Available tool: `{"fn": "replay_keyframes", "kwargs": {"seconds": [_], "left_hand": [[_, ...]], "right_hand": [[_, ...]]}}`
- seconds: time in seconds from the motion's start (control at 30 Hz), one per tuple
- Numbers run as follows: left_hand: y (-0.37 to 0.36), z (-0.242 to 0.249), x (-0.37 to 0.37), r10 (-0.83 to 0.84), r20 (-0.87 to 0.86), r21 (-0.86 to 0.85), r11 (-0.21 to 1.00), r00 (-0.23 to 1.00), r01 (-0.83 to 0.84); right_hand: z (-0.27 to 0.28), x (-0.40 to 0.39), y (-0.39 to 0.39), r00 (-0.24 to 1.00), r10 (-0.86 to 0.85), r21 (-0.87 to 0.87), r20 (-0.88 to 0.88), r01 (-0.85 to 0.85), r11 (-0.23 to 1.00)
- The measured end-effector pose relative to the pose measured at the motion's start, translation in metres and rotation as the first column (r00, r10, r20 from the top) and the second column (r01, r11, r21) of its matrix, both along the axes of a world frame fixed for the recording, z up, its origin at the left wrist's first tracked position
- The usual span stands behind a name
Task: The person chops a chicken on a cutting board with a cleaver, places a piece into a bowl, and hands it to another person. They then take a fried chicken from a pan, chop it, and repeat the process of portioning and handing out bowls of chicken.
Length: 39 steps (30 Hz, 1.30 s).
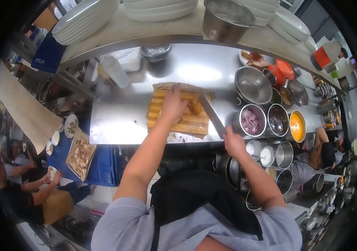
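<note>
A striped wooden cutting board lies on the steel counter in front of me, crumbs scattered about it. On its right part rests a browned, crusty piece of food. My left hand is over the board, fingers stretched toward the far edge and thumb apart, pointing at the left side of the food. My right hand is closed round the handle of a large kitchen knife. Its long blade slants up and left, the tip end right beside the food's right side.
Right of the board stand a steel bowl and pots of sliced onions, dark sauce and orange sauce. A squeeze bottle is at the back left. A shelf of white plates hangs overhead. People work at both sides.
</note>
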<state>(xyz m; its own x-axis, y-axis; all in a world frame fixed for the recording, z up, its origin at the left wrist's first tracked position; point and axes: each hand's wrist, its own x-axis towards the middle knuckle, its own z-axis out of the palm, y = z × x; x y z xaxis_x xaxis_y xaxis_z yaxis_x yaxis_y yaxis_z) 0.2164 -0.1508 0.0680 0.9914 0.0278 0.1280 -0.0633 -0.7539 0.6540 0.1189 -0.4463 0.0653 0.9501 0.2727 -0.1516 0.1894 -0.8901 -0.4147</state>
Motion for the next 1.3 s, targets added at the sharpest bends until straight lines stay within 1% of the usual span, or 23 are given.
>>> {"fn": "replay_keyframes", "kwargs": {"seconds": [0.13, 0.23, 0.27, 0.3, 0.37, 0.4, 0.43, 0.5, 0.57, 0.6, 0.67, 0.77, 0.83, 0.87, 0.9, 0.93, 1.0, 1.07, 1.1, 1.13, 1.17, 1.27, 1.3], "left_hand": [[0.005, 0.003, -0.031, 0.037, -0.003, -0.022, 0.999, 0.999, -0.037], [0.007, -0.005, -0.051, 0.051, 0.06, -0.061, 0.997, 0.997, -0.048], [0.007, -0.009, -0.056, 0.058, 0.056, -0.062, 0.997, 0.997, -0.055], [0.005, -0.014, -0.061, 0.047, 0.047, -0.086, 0.995, 0.998, -0.043], [-0.004, -0.026, -0.07, 0.041, 0.039, -0.108, 0.993, 0.998, -0.036], [-0.012, -0.032, -0.074, 0.025, 0.001, -0.092, 0.995, 1.0, -0.024], [-0.021, -0.036, -0.079, 0.007, -0.038, -0.078, 0.997, 0.999, -0.01], [-0.038, -0.045, -0.093, -0.01, -0.063, -0.12, 0.993, 0.998, 0.002], [-0.048, -0.068, -0.091, -0.017, -0.062, 0.023, 1.0, 0.998, 0.019], [-0.05, -0.079, -0.094, -0.022, -0.109, -0.065, 0.998, 0.994, 0.015], [-0.057, -0.093, -0.099, -0.049, -0.116, -0.069, 0.997, 0.992, 0.041], [-0.057, -0.13, -0.084, -0.036, -0.087, 0.047, 0.998, 0.996, 0.04], [-0.057, -0.115, -0.078, -0.052, -0.119, 0.027, 0.998, 0.991, 0.056], [-0.057, -0.109, -0.072, -0.045, -0.127, 0.047, 0.998, 0.991, 0.051], [-0.058, -0.075, -0.072, -0.02, -0.198, -0.03, 0.999, 0.98, 0.014], [-0.06, -0.082, -0.067, -0.001, -0.117, -0.034, 0.999, 0.993, -0.003], [-0.059, -0.057, -0.059, -0.012, -0.114, -0.034, 0.999, 0.993, 0.008], [-0.056, -0.052, -0.044, 0.008, -0.078, 0.007, 1.0, 0.997, -0.008], [-0.057, -0.051, -0.038, 0.004, -0.08, 0.011, 1.0, 0.997, -0.003], [-0.058, -0.05, -0.031, -0.002, -0.081, 0.013, 1.0, 0.997, 0.003], [-0.058, -0.047, -0.026, 0.022, -0.069, 0.017, 1.0, 0.997, -0.021], [-0.063, -0.031, -0.012, 0.013, -0.283, 0.047, 0.999, 0.959, 0.0], [-0.064, -0.025, -0.01, 0.035, -0.262, 0.051, 0.998, 0.964, -0.022]], "right_hand": [[0.014, 0.011, 0.001, 0.999, 0.021, -0.066, -0.032, -0.023, 0.998], [0.053, 0.011, 0.01, 0.983, -0.055, 0.132, 0.172, 0.032, 0.991], [0.064, 0.009, 0.015, 0.958, -0.111, 0.248, 0.266, 0.043, 0.968], [0.061, 0.007, 0.019, 0.959, -0.104, 0.248, 0.262, 0.038, 0.968], [0.051, -0.002, 0.023, 0.894, -0.262, 0.483, 0.364, 0.059, 0.874], [0.036, -0.006, 0.021, 0.919, -0.247, 0.287, 0.308, 0.158, 0.945], [0.019, -0.003, 0.016, 0.986, -0.146, 0.086, 0.084, 0.139, 0.987], [-0.028, 0.003, 0.003, 0.987, 0.112, -0.128, -0.119, -0.127, 0.984], [-0.007, 0.023, 0.008, 0.988, 0.12, -0.083, -0.094, -0.127, 0.988], [0.004, 0.023, 0.01, 0.984, 0.114, -0.112, -0.14, -0.13, 0.985], [0.002, 0.018, 0.005, 0.98, 0.1, -0.152, -0.173, -0.126, 0.98], [-0.013, 0.021, -0.005, 0.977, 0.113, -0.188, -0.179, -0.147, 0.971], [-0.033, 0.026, -0.013, 0.98, 0.096, -0.21, -0.174, -0.132, 0.969], [-0.025, 0.025, -0.005, 0.98, 0.089, -0.193, -0.178, -0.124, 0.973], [-0.011, 0.023, -0.004, 0.979, 0.07, -0.192, -0.189, -0.107, 0.976], [-0.004, 0.024, -0.004, 0.977, 0.059, -0.176, -0.205, -0.097, 0.98], [-0.014, 0.022, -0.018, 0.975, 0.072, -0.164, -0.208, -0.108, 0.981], [-0.048, 0.026, -0.045, 0.98, 0.192, 0.139, 0.046, -0.197, 0.97], [-0.047, 0.023, -0.044, 0.974, 0.221, 0.147, 0.056, -0.227, 0.963], [-0.036, 0.015, -0.041, 0.97, 0.034, 0.443, -0.242, 0.079, 0.893], [-0.029, 0.009, -0.04, 0.827, -0.048, 0.578, -0.56, 0.432, 0.692], [-0.053, 0.004, -0.037, 0.795, -0.088, 0.632, -0.6, 0.539, 0.557], [-0.052, 0.003, -0.037, 0.776, -0.07, 0.619, -0.627, 0.551, 0.56]]}}
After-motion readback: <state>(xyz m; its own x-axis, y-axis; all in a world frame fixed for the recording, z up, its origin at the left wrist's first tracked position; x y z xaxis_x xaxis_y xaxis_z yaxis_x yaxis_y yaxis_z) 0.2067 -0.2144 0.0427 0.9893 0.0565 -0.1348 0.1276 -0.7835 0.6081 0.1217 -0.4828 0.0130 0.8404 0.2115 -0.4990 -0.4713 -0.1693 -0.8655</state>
